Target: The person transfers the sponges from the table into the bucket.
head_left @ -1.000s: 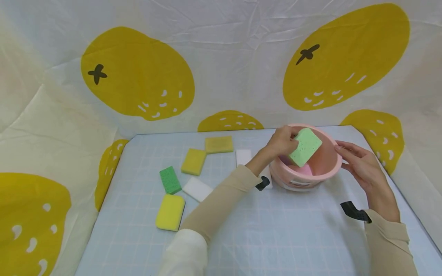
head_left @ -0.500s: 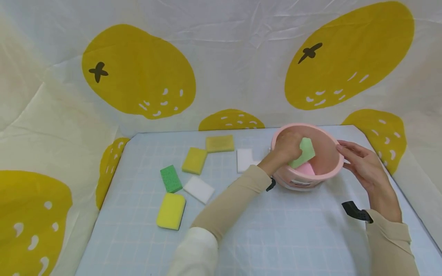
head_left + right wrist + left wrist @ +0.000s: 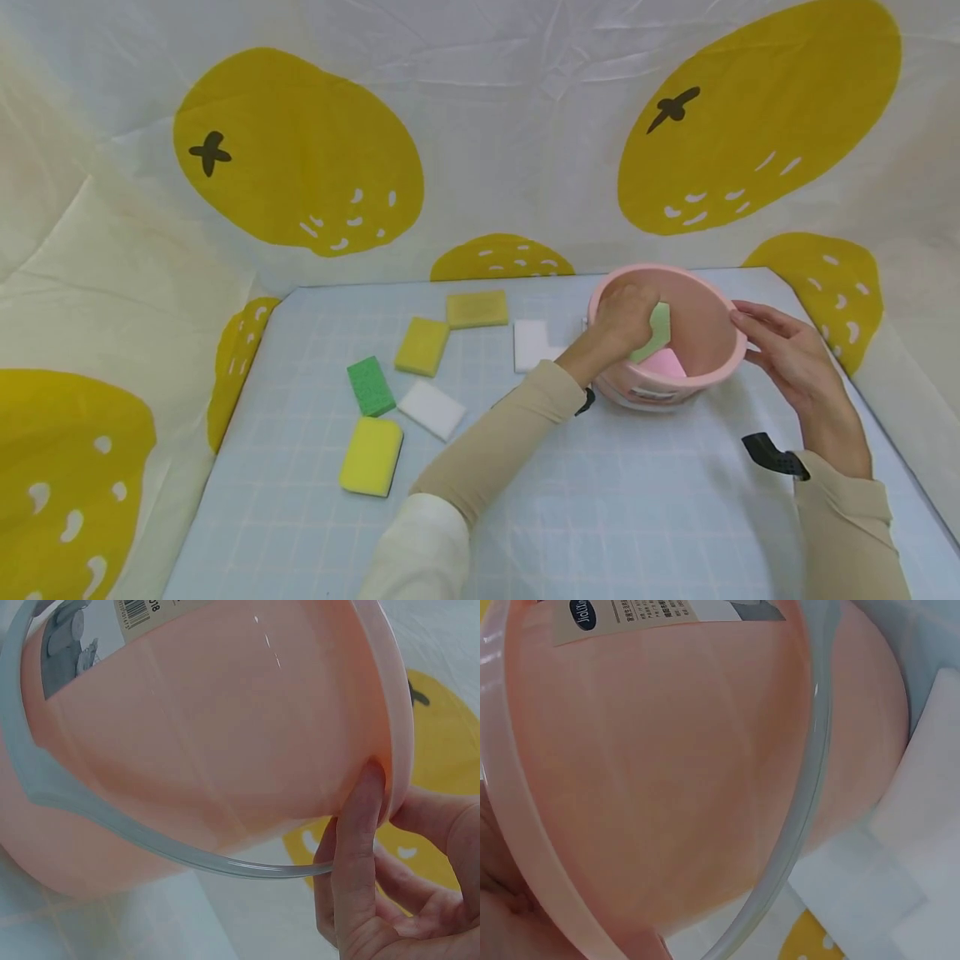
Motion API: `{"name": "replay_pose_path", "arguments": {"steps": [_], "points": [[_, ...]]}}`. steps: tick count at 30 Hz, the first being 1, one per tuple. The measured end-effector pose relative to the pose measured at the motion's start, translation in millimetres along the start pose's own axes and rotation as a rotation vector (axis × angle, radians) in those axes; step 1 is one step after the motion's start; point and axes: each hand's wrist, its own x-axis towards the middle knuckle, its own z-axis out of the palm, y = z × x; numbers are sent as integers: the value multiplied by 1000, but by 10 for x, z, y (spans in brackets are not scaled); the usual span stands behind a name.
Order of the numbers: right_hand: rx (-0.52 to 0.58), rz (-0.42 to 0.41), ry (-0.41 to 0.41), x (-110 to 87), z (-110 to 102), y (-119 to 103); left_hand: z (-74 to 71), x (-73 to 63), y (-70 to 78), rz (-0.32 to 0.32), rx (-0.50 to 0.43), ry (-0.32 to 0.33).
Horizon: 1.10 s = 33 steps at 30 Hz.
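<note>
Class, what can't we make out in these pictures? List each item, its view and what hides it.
Left hand, head view: its own back hides the fingertips.
Pale green sponge, head view: left hand covers part.
Pink bucket, head view: near rim hides part of its inside.
Label, wrist views: cut off by top edge.
White piece nearest bucket, head view: left arm covers part.
</note>
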Motion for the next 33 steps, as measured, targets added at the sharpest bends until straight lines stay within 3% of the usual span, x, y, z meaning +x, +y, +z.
{"name": "replay_pose_path", "arguments": {"steps": [6,13,20,29,31,33], "points": [[46,-8,-20,-2,-9,16,-12,-43,-6,27,66,4],[17,-4,-7,-2,-10,15,-16,-95,-34,24,104,-18],[34,-7,-15,9,-1,34,33,-118,-22,66,396,-33],[30,-3,-17,0,3,38,-21,-125,-20,137,408,-244],[33,-3,-18,0,5,41,-23,-116,-24,141,379,-278],[32,-3,-19,1,6,43,-17,-97,-36,145,320,-271]]}}
